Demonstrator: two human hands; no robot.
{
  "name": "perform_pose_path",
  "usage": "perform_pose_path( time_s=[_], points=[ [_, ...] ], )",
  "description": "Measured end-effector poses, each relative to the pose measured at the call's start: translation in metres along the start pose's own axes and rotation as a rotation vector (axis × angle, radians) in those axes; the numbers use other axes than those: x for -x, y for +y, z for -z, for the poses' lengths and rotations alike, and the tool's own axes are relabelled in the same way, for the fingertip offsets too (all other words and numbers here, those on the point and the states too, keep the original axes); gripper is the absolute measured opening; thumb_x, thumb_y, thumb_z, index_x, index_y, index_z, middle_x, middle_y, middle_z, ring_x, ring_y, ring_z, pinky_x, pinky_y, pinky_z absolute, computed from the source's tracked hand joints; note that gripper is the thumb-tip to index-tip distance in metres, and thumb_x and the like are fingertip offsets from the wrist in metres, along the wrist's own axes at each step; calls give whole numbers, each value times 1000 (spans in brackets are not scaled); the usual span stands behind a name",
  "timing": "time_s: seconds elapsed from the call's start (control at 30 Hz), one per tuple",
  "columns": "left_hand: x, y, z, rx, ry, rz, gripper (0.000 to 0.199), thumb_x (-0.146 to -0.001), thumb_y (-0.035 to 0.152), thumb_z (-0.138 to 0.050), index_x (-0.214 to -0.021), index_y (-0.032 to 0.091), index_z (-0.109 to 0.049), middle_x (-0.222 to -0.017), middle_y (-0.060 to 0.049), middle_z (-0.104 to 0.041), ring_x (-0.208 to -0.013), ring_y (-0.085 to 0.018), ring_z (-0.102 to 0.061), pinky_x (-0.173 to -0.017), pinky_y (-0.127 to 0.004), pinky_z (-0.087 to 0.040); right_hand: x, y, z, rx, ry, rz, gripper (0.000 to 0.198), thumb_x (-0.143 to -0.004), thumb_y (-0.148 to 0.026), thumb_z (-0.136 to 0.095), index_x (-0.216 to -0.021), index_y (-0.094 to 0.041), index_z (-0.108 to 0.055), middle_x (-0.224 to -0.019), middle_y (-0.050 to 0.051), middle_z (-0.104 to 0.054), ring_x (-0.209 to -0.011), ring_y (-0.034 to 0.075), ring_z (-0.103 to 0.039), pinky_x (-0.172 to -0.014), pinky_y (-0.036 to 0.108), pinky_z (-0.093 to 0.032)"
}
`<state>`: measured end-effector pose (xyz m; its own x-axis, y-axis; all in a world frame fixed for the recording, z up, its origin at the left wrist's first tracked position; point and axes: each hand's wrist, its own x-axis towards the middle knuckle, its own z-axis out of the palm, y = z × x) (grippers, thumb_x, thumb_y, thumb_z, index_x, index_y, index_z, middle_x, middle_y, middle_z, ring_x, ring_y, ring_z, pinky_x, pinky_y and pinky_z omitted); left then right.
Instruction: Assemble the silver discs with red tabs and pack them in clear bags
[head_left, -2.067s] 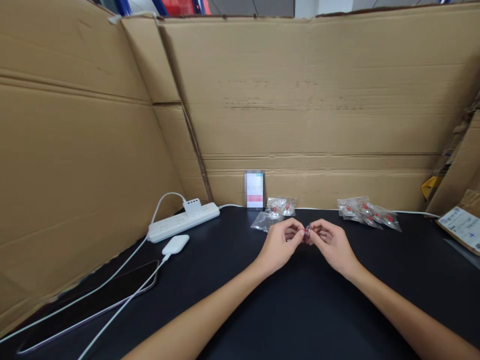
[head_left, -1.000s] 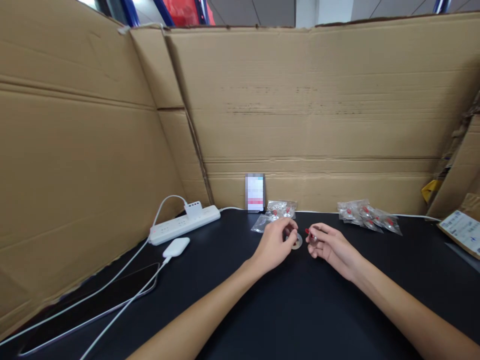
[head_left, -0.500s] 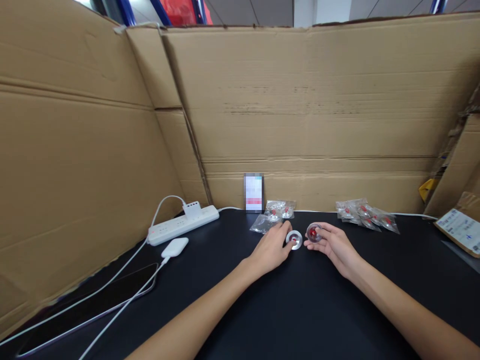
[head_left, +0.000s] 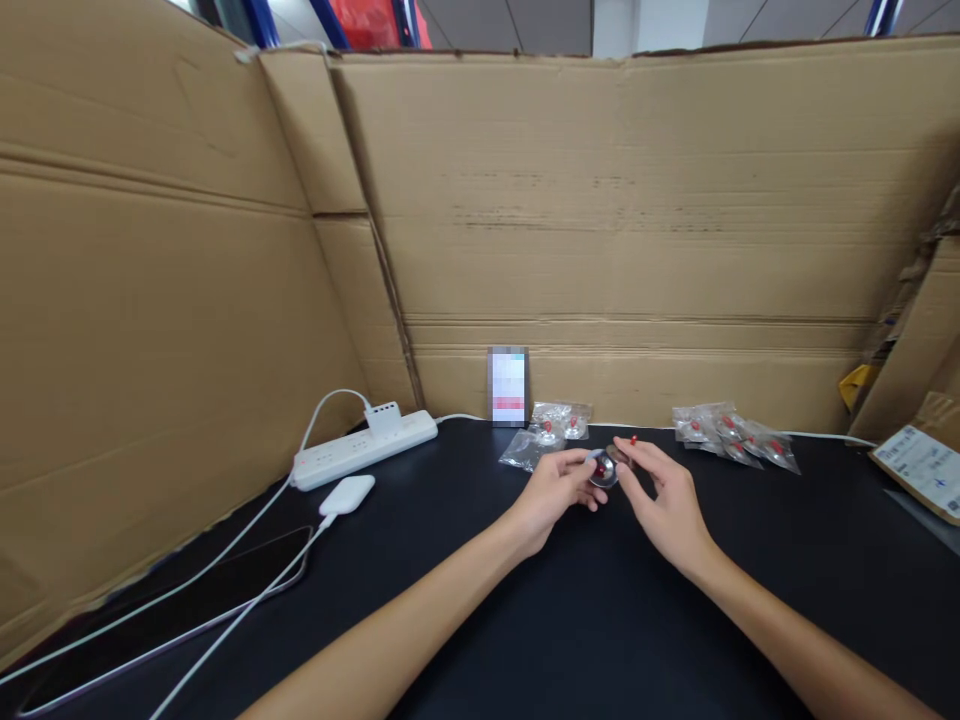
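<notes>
Both of my hands meet above the black table, right of the middle. Between thumb and fingers, my left hand (head_left: pixel 555 495) holds a round silver disc with a red centre (head_left: pixel 602 470), its face tilted toward me. My right hand (head_left: pixel 667 500) comes in from the right, thumb at the disc's edge. Its fingers are closed on a small clear disc with a red knob (head_left: pixel 634 440), mostly hidden behind them. The two discs are close together or touching; I cannot tell which.
Clear bags with red-knobbed discs (head_left: pixel 547 430) lie behind my left hand, with several more bags (head_left: pixel 731 432) at the right. A phone (head_left: pixel 508 387) leans on the cardboard wall (head_left: pixel 600 250). At left are a power strip (head_left: pixel 367 450), white charger (head_left: pixel 349 495), cables and a tablet (head_left: pixel 187 620).
My left hand has lifted the silver disc and tilted it up. My right hand has turned over and moved its clear disc left and up, against or close behind the silver one.
</notes>
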<state>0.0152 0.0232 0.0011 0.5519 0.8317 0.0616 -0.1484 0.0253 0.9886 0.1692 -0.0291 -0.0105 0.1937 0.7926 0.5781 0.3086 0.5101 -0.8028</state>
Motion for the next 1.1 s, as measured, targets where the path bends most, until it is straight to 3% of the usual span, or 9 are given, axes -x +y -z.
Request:
perform_pose_path(
  time_s=[0.17,0.47,0.6,0.73,0.93,1.1],
  points=[
    [4,2,-5,218,-58,-45,26,-86,37,-63,-92,11,-66,-87,-8,-65,-75,-14,-62,-74,-30,-51,5,-3,-4,19,-108,44,39,-80,-23,-66,-118,-30,-67,-127,4,-62,-123,28,-53,-109,47,-37],
    [1,-3,0,439,-190,54,25,-87,31,-64,-107,17,-63,-104,-10,-67,-96,-20,-67,-101,-41,-44,7,-2,-3,-26,-85,32,38,-82,-25,-66,-119,-29,-66,-129,3,-61,-123,27,-54,-109,49,-38],
    [1,1,0,464,-175,69,23,-84,29,-66,-101,14,-66,-101,-10,-68,-95,-20,-67,-100,-39,-44,6,-5,-3,24,-96,57,41,-82,-27,-66,-123,-27,-63,-128,5,-62,-121,27,-55,-108,47,-39],
    [1,7,0,452,-132,41,22,-83,25,-67,-101,11,-67,-101,-12,-68,-94,-20,-65,-96,-40,-47,3,-5,-3,-13,-30,71,46,-83,-29,-65,-128,-23,-57,-124,9,-63,-111,25,-60,-98,43,-48],
    [-3,2,6,404,-122,63,26,-82,25,-68,-103,9,-66,-92,-12,-69,-85,-20,-67,-90,-39,-50,-3,-2,4,61,-40,72,14,-84,-29,-63,-93,-18,-65,-87,5,-67,-75,18,-62,-72,31,-51],
    [-2,1,5,340,-114,76,29,-80,25,-70,-104,10,-65,-89,-12,-70,-79,-20,-69,-89,-40,-50,-4,4,7,119,-97,37,17,-89,-33,-56,-83,-18,-63,-80,4,-64,-73,17,-59,-69,29,-47]
  ],
)
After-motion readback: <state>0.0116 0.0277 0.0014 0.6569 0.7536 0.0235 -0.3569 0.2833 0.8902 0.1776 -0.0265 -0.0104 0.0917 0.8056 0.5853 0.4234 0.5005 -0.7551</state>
